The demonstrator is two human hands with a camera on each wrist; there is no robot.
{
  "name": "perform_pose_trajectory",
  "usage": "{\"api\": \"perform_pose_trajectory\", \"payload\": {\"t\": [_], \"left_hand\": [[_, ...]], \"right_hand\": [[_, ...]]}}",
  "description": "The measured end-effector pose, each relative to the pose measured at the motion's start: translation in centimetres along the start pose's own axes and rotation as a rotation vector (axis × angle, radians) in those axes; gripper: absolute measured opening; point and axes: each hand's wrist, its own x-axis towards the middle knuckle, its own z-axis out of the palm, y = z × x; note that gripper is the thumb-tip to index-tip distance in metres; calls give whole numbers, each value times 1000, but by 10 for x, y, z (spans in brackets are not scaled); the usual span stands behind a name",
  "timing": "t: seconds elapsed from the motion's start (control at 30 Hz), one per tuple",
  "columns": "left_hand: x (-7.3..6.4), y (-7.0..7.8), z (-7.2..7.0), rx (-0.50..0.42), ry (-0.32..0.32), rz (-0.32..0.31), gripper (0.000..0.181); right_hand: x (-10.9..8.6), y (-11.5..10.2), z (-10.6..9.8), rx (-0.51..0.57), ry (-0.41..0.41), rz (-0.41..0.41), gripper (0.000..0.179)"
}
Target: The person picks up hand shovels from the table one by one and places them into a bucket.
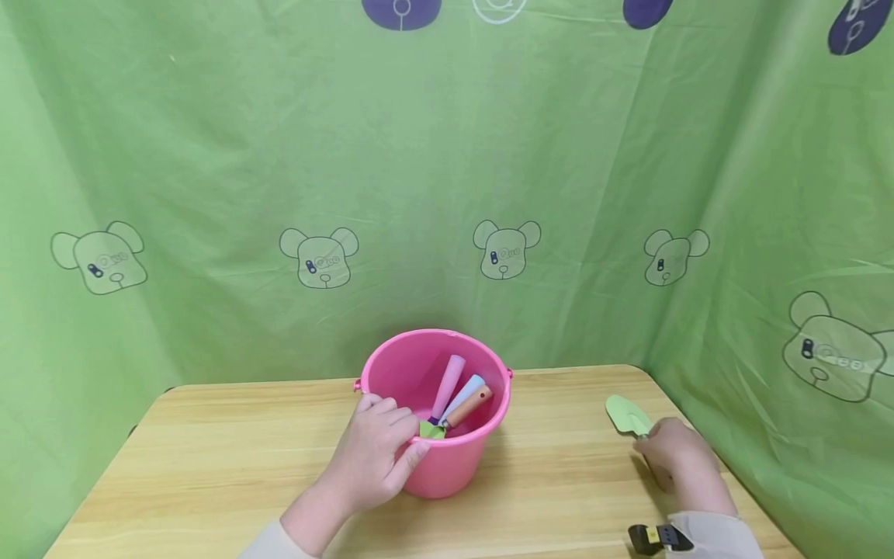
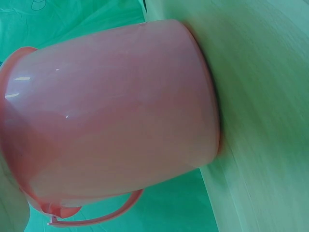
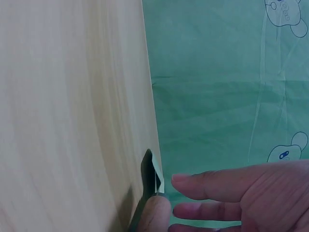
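Note:
A pink bucket (image 1: 447,470) stands upright on the table. My left hand (image 1: 373,450) grips its near-left rim, with the fingers over the edge and the thumb outside. Inside the bucket are a purple handle (image 1: 448,384), a pale blue handle (image 1: 463,397), an orange-brown handle (image 1: 469,406) and a green piece (image 1: 431,429). At the right of the table lies a light green hand trowel (image 1: 627,415). Above its handle is my right hand (image 1: 687,458). The right wrist view shows straight, spread fingers (image 3: 207,186) close beside the brown trowel handle (image 3: 154,215).
The wooden table (image 1: 265,419) backs onto a green curtain (image 1: 419,171) printed with bear heads. More curtain borders the table's right edge near the trowel. A pink bail handle (image 2: 106,217) hangs from the bucket's side. A black wrist device (image 1: 660,537) sits at my right sleeve.

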Motion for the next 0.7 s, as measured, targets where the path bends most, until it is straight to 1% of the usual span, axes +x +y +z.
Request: {"api": "perform_pose_trajectory", "payload": {"t": [0.3,0.43,0.7], "left_hand": [[0,0,0,2,4,1,28],[0,0,0,1,6,4,29],[-1,-1,1,1,3,2,28]], "right_hand": [[2,3,3,-4,1,7,35],[5,7,6,-6,15,-1,33],[8,17,16,5,1,2,32]]}}
